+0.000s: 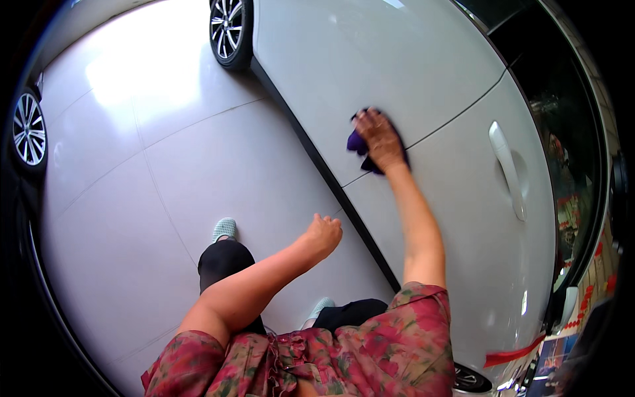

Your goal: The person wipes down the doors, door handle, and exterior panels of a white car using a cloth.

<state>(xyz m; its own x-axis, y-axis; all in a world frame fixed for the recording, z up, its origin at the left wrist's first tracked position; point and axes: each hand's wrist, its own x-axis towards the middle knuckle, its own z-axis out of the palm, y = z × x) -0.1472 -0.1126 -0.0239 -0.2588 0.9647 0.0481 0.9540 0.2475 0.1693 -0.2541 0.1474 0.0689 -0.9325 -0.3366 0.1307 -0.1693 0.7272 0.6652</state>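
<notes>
My right hand [381,140] lies spread on a dark purple cloth [356,143], pressing it flat against the side of a silver-white car. Under the cloth runs the narrow seam [446,125] between two door panels. The bunched edge of the cloth sticks out to the left of my fingers, and my palm hides its middle. My left hand [325,234] hangs over the floor beside the black sill trim [322,164], apart from the car. Its fingers are curled in, with nothing seen in them.
A door handle [507,171] juts out to the right of my right arm. The car's wheel [229,30] stands at the top, and a red ribbon [513,351] hangs at lower right. Another car's wheel [30,129] is at far left, across the tiled floor [149,198].
</notes>
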